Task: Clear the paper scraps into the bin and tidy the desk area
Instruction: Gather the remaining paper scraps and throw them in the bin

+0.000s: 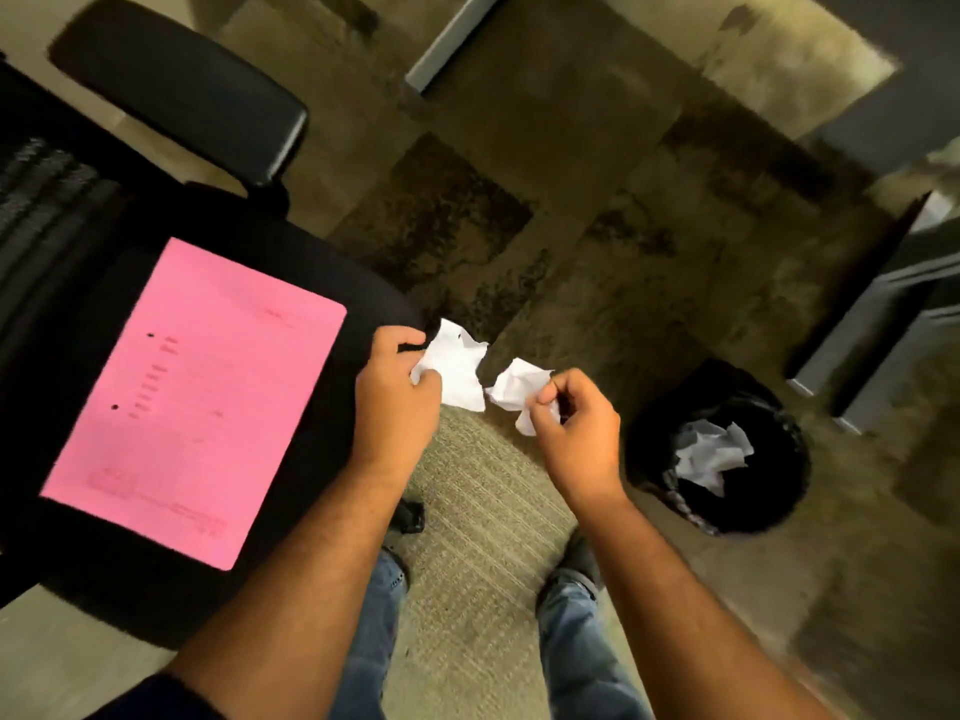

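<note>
My left hand grips a crumpled white paper scrap just off the front corner of a black office chair. My right hand pinches a second, smaller white scrap right beside the first; the two pieces almost touch. Both hands hover above the carpet. A black bin with a dark liner stands on the floor to the right of my right hand, and crumpled white paper lies inside it.
A pink folder lies flat on the black chair seat at left, with the chair's armrest behind it. My jeans and shoes show below my arms. Grey furniture legs stand at far right on patterned carpet.
</note>
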The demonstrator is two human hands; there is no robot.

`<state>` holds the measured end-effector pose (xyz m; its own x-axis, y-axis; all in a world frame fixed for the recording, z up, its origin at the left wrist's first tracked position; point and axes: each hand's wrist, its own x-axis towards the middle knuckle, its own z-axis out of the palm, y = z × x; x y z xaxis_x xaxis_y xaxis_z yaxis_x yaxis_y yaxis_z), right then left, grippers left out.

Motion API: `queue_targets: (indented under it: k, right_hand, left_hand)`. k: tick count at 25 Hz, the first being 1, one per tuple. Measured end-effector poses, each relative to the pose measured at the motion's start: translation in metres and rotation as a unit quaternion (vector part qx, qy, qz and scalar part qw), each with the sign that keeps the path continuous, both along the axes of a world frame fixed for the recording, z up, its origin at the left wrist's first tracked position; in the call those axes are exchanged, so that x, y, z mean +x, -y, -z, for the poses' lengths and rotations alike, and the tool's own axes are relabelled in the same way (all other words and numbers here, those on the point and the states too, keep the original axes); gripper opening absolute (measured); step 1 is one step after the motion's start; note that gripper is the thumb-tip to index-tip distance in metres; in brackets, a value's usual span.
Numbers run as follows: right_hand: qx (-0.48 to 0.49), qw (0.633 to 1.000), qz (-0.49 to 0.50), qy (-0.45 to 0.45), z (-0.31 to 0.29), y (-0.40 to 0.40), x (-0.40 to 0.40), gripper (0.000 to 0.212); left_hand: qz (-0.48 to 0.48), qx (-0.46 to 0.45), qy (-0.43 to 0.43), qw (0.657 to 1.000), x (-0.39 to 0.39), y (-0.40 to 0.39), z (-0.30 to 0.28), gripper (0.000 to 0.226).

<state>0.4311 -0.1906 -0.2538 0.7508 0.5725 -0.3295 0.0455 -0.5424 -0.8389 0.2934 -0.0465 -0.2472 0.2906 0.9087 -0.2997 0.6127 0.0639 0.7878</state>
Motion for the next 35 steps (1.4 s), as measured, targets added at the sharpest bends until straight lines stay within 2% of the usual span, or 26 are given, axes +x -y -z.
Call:
queue_targets:
  k: [5,10,14,18,23,26,29,31,35]
  right_hand:
    - [-0.075,0.991,0.107,-0.026,0.029,0.106,0.054,0.013]
    - [-0.148,0.969,0.191,-0.057,0.055,0.204,0.116,0.010]
    - [-0.184,0.952,0.225,-0.098,0.071,0.253,0.160,0.026]
    - [-0.227,0.923,0.251,-0.182,0.102,0.304,0.201,0.043]
    - [-0.191,0.882,0.310,-0.300,0.137,0.328,0.236,0.044]
    - [-0.217,0.884,0.275,-0.309,0.156,0.339,0.250,0.053]
    - [-0.202,0.876,0.274,-0.342,0.160,0.342,0.261,0.054]
    - [-0.173,0.877,0.273,-0.356,0.154,0.350,0.263,0.052]
    - [-0.148,0.896,0.273,-0.317,0.140,0.378,0.261,0.040]
  left_hand:
    - [0.133,-0.046,-0.041,0.989,0.080,0.077,0.019,0.042]
    - [0.278,-0.015,-0.051,0.959,0.158,0.158,0.035,0.021]
    - [0.353,-0.011,-0.068,0.933,0.208,0.204,0.046,0.030]
    - [0.433,-0.035,-0.105,0.894,0.251,0.254,0.062,0.042]
    - [0.495,-0.074,-0.169,0.849,0.283,0.297,0.092,0.060]
    - [0.530,-0.074,-0.206,0.819,0.294,0.319,0.110,0.067]
    - [0.560,-0.062,-0.240,0.790,0.309,0.331,0.127,0.073]
    - [0.580,-0.050,-0.257,0.771,0.320,0.339,0.137,0.075]
    - [0.606,-0.051,-0.278,0.743,0.336,0.364,0.143,0.077]
